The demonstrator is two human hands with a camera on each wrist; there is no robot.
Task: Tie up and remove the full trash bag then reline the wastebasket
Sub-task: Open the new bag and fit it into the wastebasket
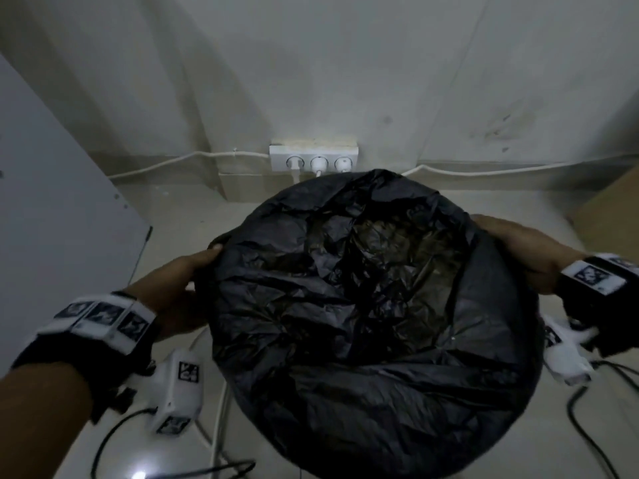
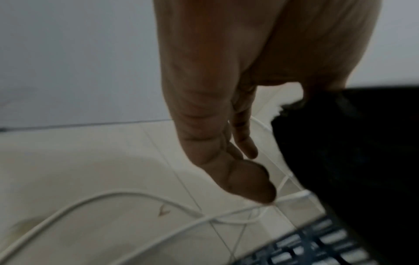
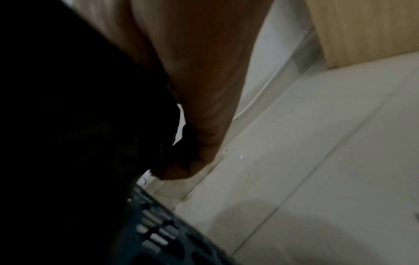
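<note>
Now – one trash bag (image 1: 363,305) | two hands (image 1: 179,292) (image 1: 518,250) – fingers clamped on rim

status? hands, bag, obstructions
Left hand and right hand on opposite sides of the bag. Bag open, untied, over basket. Cords on floor beside it.

The wall (image 1: 345,70) at the back is pale and plain, with some dark smudges (image 1: 501,127) on the right side. Low on it sits a white socket strip (image 1: 313,157) with three round holes, and plugs are stuck in it. A white cord (image 1: 179,160) runs along the bottom of the wall. The floor (image 1: 179,216) has light, shiny tiles. A flat grey panel (image 1: 58,202) leans in on the left, maybe a door. A tan wooden board (image 3: 367,30) stands at the right. The room is dim.
</note>
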